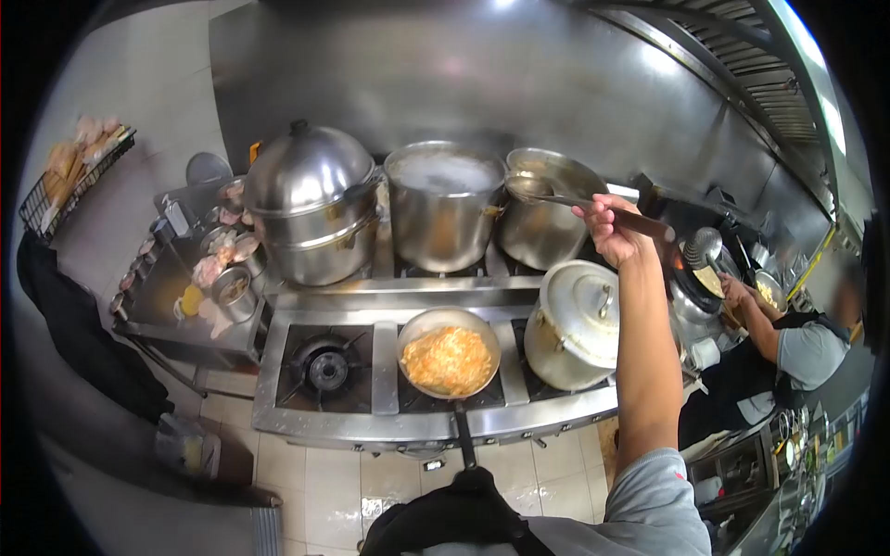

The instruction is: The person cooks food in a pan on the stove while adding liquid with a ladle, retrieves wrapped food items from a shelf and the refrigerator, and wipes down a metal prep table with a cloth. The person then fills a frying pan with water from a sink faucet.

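Observation:
My right hand (612, 227) is wrapped round the dark handle of a ladle (530, 186), whose bowl is over the rim of the back right stockpot (547, 227). On the front middle burner sits a frying pan (409, 326) with an orange-yellow food (449, 360) in it, its black handle pointing towards my body. Just right of the pan stands a lidded pot (577, 320). My left hand does not show.
At the back are a domed steamer (311, 208) and a large stockpot (443, 218) of cloudy liquid. A bare burner (326, 368) lies front left. Bowls and food cover the left side table (176, 306). A co-worker (811, 352) works at a pan on the right.

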Tool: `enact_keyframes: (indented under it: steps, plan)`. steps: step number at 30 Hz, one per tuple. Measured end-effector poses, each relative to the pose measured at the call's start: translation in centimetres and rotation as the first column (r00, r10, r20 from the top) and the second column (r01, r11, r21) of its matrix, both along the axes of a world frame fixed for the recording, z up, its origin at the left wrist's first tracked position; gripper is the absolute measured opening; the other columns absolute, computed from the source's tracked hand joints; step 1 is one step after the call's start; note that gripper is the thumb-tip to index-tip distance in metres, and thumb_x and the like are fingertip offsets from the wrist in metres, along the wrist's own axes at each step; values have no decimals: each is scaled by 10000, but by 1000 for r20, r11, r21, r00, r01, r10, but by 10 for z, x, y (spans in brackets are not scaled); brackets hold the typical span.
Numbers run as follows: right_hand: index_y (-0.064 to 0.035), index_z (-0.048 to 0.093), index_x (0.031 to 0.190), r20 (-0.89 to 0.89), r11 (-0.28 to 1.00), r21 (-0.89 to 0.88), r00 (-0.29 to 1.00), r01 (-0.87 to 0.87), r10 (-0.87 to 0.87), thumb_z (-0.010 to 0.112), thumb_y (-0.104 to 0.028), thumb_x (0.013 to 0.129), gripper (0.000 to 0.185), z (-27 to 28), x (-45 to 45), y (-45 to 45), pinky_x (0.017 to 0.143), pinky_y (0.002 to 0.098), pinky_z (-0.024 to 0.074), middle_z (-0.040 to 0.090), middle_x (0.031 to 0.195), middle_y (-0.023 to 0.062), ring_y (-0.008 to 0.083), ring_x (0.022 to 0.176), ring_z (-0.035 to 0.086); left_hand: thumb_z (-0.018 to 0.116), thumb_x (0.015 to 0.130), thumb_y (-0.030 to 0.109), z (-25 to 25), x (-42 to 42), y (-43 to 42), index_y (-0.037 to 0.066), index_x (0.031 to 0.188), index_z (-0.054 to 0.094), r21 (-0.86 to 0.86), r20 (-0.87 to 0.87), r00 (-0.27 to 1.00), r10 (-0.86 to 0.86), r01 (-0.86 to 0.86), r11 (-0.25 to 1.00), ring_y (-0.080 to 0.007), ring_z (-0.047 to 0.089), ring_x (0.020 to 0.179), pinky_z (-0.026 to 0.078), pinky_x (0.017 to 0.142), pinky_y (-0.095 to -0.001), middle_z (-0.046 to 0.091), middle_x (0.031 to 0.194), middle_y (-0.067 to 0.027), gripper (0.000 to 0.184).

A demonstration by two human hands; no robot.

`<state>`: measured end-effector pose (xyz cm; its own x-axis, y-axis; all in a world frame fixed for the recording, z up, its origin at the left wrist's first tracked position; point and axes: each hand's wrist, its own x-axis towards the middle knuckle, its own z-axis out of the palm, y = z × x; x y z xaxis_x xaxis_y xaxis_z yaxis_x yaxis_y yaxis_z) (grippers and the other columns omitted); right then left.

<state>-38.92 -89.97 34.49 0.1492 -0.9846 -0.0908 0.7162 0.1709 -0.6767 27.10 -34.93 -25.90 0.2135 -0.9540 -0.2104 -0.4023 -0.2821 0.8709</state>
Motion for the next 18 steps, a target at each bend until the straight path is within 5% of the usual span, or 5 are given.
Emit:
enact_keyframes:
  steps: [2,3,4,5,18]
  plan:
    - [222,356,1130,88,997,6,994,-71,70,563,-70,860,449,-20,24,31,370,196,429,572,671,78,100,488,542,633,685,289,-37,26,-10,138,1025,711,580,-337,783,523,-265,770,-200,610,598,449,503,-386,674,809,-67,381]
    - [222,356,1130,95,997,26,993,-69,66,563,-70,860,449,-34,36,44,370,196,429,572,671,78,100,488,542,586,751,317,5,37,-8,116,1036,696,555,-281,844,458,-246,795,-200,616,643,439,524,-378,671,824,-63,365]
    - [206,389,1102,125,994,37,987,-107,102,576,-75,852,420,-47,47,56,375,196,432,581,671,64,91,492,539,583,867,330,-15,45,-52,122,818,666,812,72,834,547,-368,453,-273,644,675,505,612,-438,655,804,-90,229]
    - [190,422,1075,156,989,46,979,-143,134,588,-79,844,392,-59,57,69,379,195,434,591,672,49,83,497,536,545,895,186,-25,62,-52,79,1046,599,817,21,788,615,-368,444,-318,616,592,464,455,-465,593,757,-127,193]
    - [-4,571,842,-309,934,341,951,110,1,610,-140,822,143,-196,170,187,386,202,338,532,609,-7,73,465,455,588,836,133,-27,116,-11,60,991,566,741,-60,778,626,-385,550,-295,603,534,472,436,-442,585,742,-117,173]
